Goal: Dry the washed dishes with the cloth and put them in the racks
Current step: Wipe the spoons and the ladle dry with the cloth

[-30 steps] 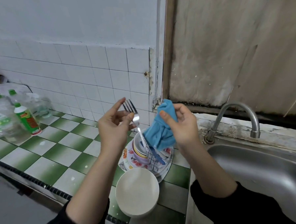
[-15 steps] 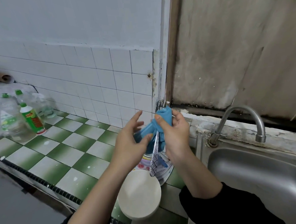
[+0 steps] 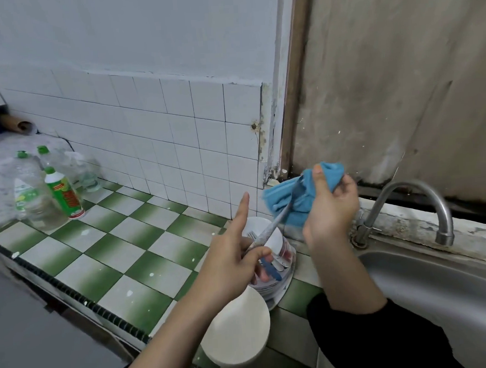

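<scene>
Nearest, just left of the sink [image 3: 439, 300], an upturned white bowl [image 3: 235, 333] is lying on the tiled desk [image 3: 121, 246]. Beyond it a pile of washed dishes [image 3: 284, 287] is still waiting, touching the sink's left edge.

Over that pile the left hand [image 3: 234, 257] is pinching the fork [image 3: 272, 224] by the end of its handle, thumb and lower fingers curled on it, forefinger sticking straight up. A second ago this hand was holding the fork upright, prongs bare and clear of the cloth. Half a second ago the prongs were going into the cloth with the handle hanging down. Now the fork is slanting up and right toward the sink's back corner.

There the right hand [image 3: 330, 210] is gripping the blue cloth [image 3: 287, 198], bunched round the fork's head, thumb pressing on top. So the wiping is probably under way, the fork being drawn through the cloth.

Behind, the tap [image 3: 422, 197] is arching over the sink. Far left of the sink, some bottles [image 3: 63, 193] are standing by the wall. No rack is showing, so putting the fork away is not yet done.
</scene>
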`<state>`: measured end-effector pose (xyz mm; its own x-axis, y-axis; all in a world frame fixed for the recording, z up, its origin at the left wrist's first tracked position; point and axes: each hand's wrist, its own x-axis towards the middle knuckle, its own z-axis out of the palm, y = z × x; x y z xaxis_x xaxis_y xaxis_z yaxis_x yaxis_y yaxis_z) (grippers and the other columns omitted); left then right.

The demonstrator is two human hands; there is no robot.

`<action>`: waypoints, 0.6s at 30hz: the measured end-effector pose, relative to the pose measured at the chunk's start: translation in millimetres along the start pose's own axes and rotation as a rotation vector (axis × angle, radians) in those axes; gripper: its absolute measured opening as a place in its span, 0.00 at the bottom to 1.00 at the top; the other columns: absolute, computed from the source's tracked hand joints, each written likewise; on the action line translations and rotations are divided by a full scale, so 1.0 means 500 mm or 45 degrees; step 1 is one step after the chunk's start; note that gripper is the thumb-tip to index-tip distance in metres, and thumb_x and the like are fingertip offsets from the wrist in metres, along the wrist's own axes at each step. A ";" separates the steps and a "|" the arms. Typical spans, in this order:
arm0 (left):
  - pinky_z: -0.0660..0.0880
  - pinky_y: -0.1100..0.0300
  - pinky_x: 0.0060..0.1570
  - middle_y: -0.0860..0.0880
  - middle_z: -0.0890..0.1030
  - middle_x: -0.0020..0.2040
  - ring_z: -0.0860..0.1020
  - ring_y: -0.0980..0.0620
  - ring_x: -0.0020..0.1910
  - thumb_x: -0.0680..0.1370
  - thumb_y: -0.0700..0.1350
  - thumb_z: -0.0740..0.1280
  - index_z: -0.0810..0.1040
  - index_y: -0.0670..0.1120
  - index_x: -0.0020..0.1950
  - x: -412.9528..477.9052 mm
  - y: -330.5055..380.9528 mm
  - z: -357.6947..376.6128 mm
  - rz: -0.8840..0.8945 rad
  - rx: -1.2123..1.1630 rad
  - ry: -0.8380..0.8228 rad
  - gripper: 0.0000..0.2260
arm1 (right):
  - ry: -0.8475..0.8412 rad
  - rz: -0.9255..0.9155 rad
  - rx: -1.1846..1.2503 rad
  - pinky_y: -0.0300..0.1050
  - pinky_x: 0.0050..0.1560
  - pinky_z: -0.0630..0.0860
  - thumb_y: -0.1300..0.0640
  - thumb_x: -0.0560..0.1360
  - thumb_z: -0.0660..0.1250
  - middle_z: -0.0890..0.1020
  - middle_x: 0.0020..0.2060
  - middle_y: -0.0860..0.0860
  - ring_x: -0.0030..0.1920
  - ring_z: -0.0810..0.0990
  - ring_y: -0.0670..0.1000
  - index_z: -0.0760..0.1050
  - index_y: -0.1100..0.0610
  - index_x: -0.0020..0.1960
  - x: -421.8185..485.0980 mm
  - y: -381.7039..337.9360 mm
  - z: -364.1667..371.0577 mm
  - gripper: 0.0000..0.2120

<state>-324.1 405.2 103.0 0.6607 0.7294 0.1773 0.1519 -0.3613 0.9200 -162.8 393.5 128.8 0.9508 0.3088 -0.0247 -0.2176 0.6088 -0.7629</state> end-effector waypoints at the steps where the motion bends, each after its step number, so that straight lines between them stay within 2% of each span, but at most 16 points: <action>1: 0.73 0.64 0.27 0.48 0.84 0.35 0.79 0.50 0.26 0.78 0.32 0.65 0.47 0.68 0.72 0.001 -0.002 -0.004 -0.016 -0.022 -0.023 0.41 | 0.014 -0.027 0.010 0.43 0.51 0.81 0.65 0.75 0.71 0.82 0.45 0.47 0.46 0.83 0.45 0.73 0.57 0.53 0.015 -0.010 0.002 0.11; 4: 0.70 0.65 0.26 0.45 0.83 0.35 0.76 0.46 0.26 0.78 0.31 0.64 0.51 0.68 0.72 0.007 -0.009 -0.009 -0.054 -0.109 -0.042 0.39 | -0.041 -0.040 -0.020 0.41 0.50 0.81 0.64 0.75 0.70 0.83 0.46 0.47 0.48 0.83 0.46 0.73 0.54 0.49 0.022 -0.023 0.003 0.09; 7: 0.70 0.62 0.27 0.48 0.82 0.32 0.73 0.46 0.24 0.78 0.31 0.64 0.53 0.67 0.71 0.020 -0.010 -0.011 -0.058 -0.183 -0.039 0.37 | -0.155 0.043 -0.029 0.44 0.50 0.81 0.64 0.75 0.69 0.83 0.47 0.49 0.49 0.83 0.49 0.73 0.54 0.52 -0.023 0.005 -0.004 0.09; 10: 0.72 0.60 0.29 0.48 0.81 0.31 0.72 0.48 0.23 0.78 0.32 0.64 0.58 0.69 0.70 0.032 -0.005 -0.014 -0.045 -0.103 -0.108 0.35 | -0.257 0.155 -0.045 0.45 0.46 0.82 0.67 0.75 0.69 0.84 0.43 0.50 0.45 0.84 0.51 0.73 0.60 0.55 -0.069 0.044 -0.011 0.11; 12: 0.72 0.62 0.29 0.49 0.80 0.30 0.72 0.50 0.22 0.78 0.32 0.64 0.63 0.64 0.72 0.035 -0.008 -0.021 -0.028 -0.028 -0.184 0.33 | -0.254 0.191 -0.055 0.45 0.44 0.82 0.67 0.74 0.70 0.84 0.43 0.51 0.43 0.84 0.50 0.73 0.59 0.53 -0.069 0.048 -0.008 0.11; 15: 0.68 0.68 0.28 0.49 0.79 0.29 0.71 0.51 0.22 0.79 0.32 0.62 0.69 0.58 0.72 0.030 -0.022 -0.038 -0.019 0.045 -0.294 0.28 | -0.211 0.123 -0.116 0.45 0.46 0.82 0.68 0.73 0.71 0.83 0.45 0.51 0.45 0.84 0.50 0.72 0.57 0.52 -0.033 0.025 0.004 0.12; 18: 0.66 0.70 0.27 0.51 0.78 0.28 0.69 0.53 0.22 0.79 0.31 0.61 0.68 0.57 0.73 0.026 -0.032 -0.047 -0.030 0.009 -0.332 0.28 | -0.228 0.018 -0.168 0.41 0.46 0.82 0.68 0.73 0.71 0.82 0.47 0.50 0.46 0.83 0.49 0.71 0.55 0.52 -0.010 0.007 0.014 0.14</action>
<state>-335.0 434.0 98.8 0.8241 0.5633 0.0590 0.1739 -0.3507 0.9202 -169.8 399.2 130.4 0.8911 0.4483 0.0702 -0.1885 0.5064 -0.8414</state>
